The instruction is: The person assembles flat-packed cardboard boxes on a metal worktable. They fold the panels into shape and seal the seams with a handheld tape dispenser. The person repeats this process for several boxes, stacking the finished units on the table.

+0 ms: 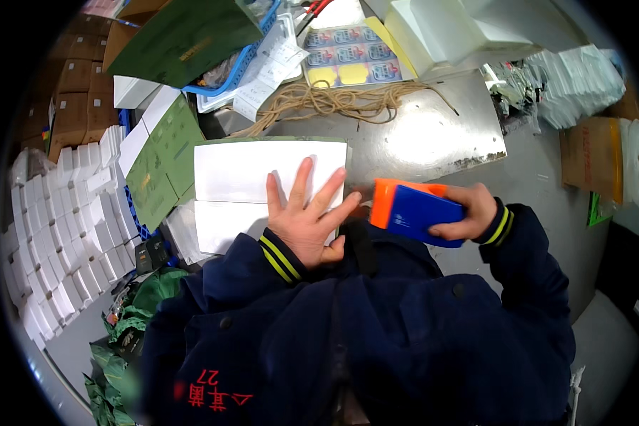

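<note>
My left hand [304,224] lies flat with its fingers spread on a white folded sheet [227,172], which has a crease across it and a green edge along its far side. In my right hand [472,213] is a flat blue and orange hand-held tool [422,215], gripped by its blue body. The tool's orange end points left, toward my left fingertips, and is held apart from the sheet. Its exact kind I cannot make out. Beyond the sheet lies a loose bundle of brown rope [334,104].
Green printed card [151,165] lies left of the sheet, beside stacked white boxes [71,227]. At the back are a blue basket [238,71], red-handled scissors [314,13] and a sheet of labels [351,55]. A brown carton [591,160] stands right of the metal table [433,142].
</note>
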The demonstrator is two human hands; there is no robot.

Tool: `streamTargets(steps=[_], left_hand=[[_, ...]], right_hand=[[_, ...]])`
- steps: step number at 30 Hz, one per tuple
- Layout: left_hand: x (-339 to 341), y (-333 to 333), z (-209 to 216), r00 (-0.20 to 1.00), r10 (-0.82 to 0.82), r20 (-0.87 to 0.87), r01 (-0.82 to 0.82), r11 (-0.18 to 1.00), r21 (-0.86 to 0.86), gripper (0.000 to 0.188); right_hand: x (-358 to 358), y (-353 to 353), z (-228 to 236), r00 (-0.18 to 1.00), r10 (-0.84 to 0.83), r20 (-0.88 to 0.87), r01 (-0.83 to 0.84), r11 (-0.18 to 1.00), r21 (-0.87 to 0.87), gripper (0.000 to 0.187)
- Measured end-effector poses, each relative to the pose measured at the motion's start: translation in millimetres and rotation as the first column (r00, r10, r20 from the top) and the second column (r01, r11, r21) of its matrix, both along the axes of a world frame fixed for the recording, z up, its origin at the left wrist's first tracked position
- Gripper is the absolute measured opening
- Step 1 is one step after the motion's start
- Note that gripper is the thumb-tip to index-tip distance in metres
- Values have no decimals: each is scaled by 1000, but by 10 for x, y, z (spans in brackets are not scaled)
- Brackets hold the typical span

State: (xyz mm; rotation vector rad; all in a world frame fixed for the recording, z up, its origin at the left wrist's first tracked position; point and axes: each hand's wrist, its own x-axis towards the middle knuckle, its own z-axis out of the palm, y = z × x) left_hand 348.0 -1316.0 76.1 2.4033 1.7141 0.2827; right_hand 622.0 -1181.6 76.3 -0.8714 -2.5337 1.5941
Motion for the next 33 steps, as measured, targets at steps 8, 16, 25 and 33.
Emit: streamTargets(steps=[8,16,25,33], left_hand=[[56,375,48,900,-427,84,432,899,-70,15],[-701,233,159,966,-66,250,-21,944,329,39],[-1676,-433,-389,-186,813,552,-177,525,-832,52],[-1368,-1385,-65,-39,313,949,-453,841,-296,87]], right_hand=[[-164,-39,-780,855,-306,418,-49,755,654,34],[34,163,-1176,948,-308,-83,248,546,800,19],[-1293,31,-1371,942,332,-38,-332,913,-236,24],[-1322,-246,-678,921,97,-376,-36,986,165,23]])
